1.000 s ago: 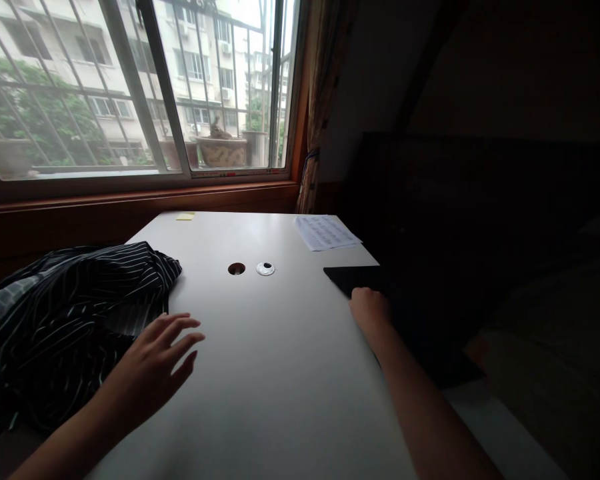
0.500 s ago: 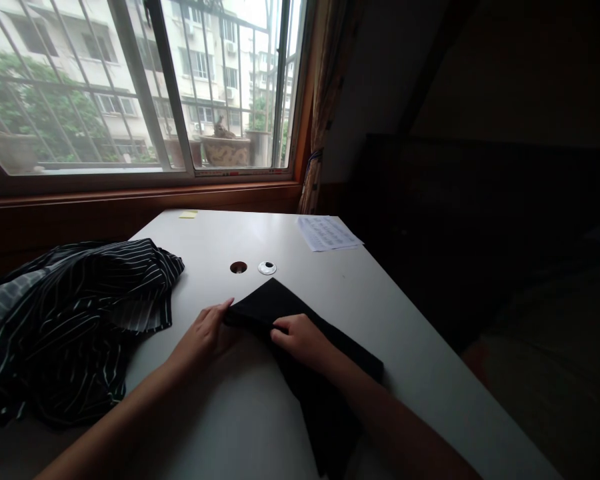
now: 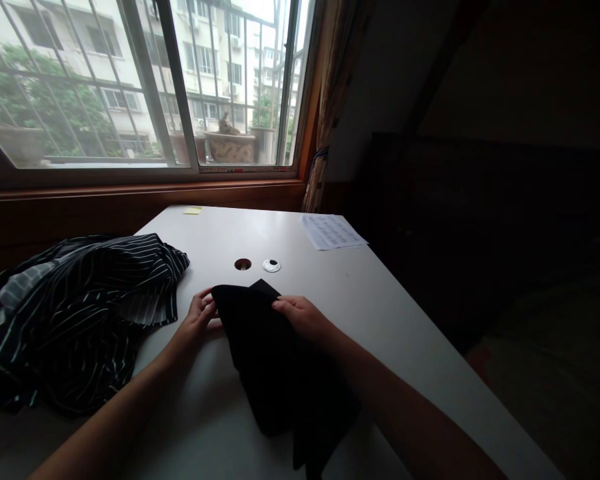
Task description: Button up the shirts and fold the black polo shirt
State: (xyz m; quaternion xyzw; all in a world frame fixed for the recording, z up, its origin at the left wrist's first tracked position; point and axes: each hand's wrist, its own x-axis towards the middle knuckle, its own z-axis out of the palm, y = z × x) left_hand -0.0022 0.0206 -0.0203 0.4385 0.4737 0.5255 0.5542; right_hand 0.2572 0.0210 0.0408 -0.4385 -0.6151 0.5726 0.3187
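A black folded cloth garment (image 3: 275,360) slants across the table in front of me, its lower end hanging toward the near edge. At its upper left corner my left hand (image 3: 200,315) grips the fabric, some fingertips hidden behind it. My right hand (image 3: 303,315) pinches the upper right edge between thumb and fingers. A small dark corner (image 3: 264,287) of the same cloth pokes out behind, between the hands. What kind of garment it is, I cannot tell.
A crumpled black-and-white striped garment (image 3: 80,320) lies at the left of the white table (image 3: 405,347). Farther back are a round cable hole (image 3: 243,265), its loose cover (image 3: 271,265), printed sheets (image 3: 330,232) and a yellow sticky note (image 3: 193,210). A barred window (image 3: 130,80) stands behind.
The black cloth's upper layer has been turned over toward the near left, so a broad flap now faces me. My left hand moved slightly left; my right hand rose to the upper edge.
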